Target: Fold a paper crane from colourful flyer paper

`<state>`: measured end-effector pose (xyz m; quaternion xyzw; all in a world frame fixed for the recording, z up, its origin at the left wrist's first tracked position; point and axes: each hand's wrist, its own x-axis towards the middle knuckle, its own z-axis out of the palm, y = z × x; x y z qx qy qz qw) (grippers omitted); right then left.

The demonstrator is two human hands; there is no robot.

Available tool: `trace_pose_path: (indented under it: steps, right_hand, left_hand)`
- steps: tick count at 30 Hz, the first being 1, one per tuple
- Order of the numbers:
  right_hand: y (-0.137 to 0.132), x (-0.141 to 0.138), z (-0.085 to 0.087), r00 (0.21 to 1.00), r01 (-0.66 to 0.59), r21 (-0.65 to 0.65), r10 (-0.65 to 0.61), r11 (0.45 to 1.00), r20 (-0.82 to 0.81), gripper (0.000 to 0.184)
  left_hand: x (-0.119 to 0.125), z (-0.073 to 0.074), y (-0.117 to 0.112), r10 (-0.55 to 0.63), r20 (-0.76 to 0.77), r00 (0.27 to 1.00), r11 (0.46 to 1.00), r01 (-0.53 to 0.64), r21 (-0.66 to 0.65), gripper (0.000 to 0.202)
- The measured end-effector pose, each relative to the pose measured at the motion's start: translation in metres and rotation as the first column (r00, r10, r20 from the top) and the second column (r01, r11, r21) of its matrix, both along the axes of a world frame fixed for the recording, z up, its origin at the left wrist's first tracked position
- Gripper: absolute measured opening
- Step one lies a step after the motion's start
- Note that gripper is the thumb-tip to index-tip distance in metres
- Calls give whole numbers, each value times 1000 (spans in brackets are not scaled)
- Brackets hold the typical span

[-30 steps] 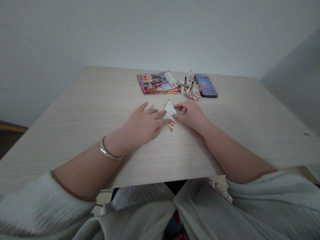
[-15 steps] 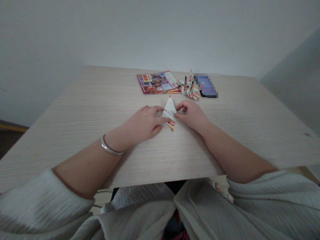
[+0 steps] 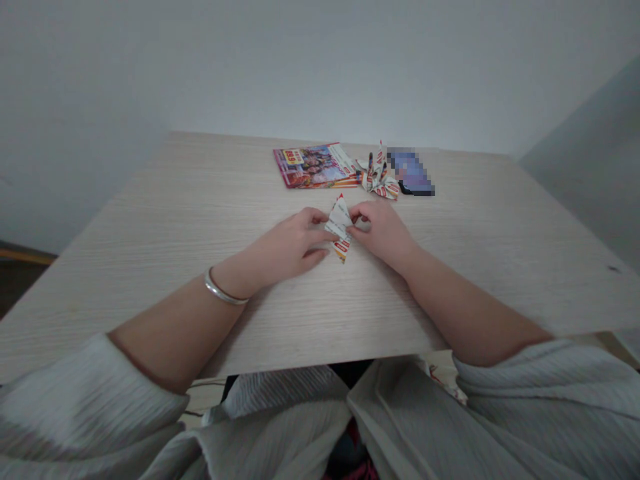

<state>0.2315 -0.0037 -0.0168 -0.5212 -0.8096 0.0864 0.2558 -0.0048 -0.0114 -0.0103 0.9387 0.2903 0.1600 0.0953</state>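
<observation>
A small folded paper point(image 3: 341, 217), diamond-shaped and printed with text and red marks, lies on the table between my hands. Its top point is red and its lower tip orange. With its fingertips, my left hand point(image 3: 290, 247) holds the paper at the left edge; one finger reaches over the face, and the thumb lies apart, lower down. At the right edge my right hand point(image 3: 383, 230) pinches the paper between thumb and curled fingers. What the fingertips do underneath is hidden.
Behind the paper lies a stack of colourful flyers point(image 3: 315, 167). Folded paper figures point(image 3: 380, 180) in the same print stand beside it. A phone point(image 3: 413, 173), partly blurred out, is to their right. The wall point(image 3: 320, 67) rises behind the table point(image 3: 175, 200).
My left hand's fingers have drawn back slightly left across the paper, and its index finger is more bent. The paper has tilted a little. My right hand keeps its pinch.
</observation>
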Motion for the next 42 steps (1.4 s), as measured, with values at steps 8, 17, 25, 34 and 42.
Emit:
trace_pose_path:
  steps: [8,17,25,34,42]
  right_hand:
    - [0,1,4,992,-18,-30,22,999,125,3]
    - [-10,0,19,954,-57,-83,79,995,290,23]
    - [-16,-1,26,898,-148,-105,178,983,402,28]
    - [-30,-14,32,905,-65,-100,101,993,414,31]
    - [-14,-11,10,925,-179,-40,182,983,334,43]
  left_hand:
    - [8,-3,-1,239,154,959,964,-216,-152,61]
    - [6,4,2,73,-38,997,997,-74,-32,40]
    - [8,12,-4,40,-209,977,997,-25,73,40]
    - [15,20,-16,195,-294,936,970,-140,198,43]
    - [9,2,-8,120,-227,966,980,-79,181,45]
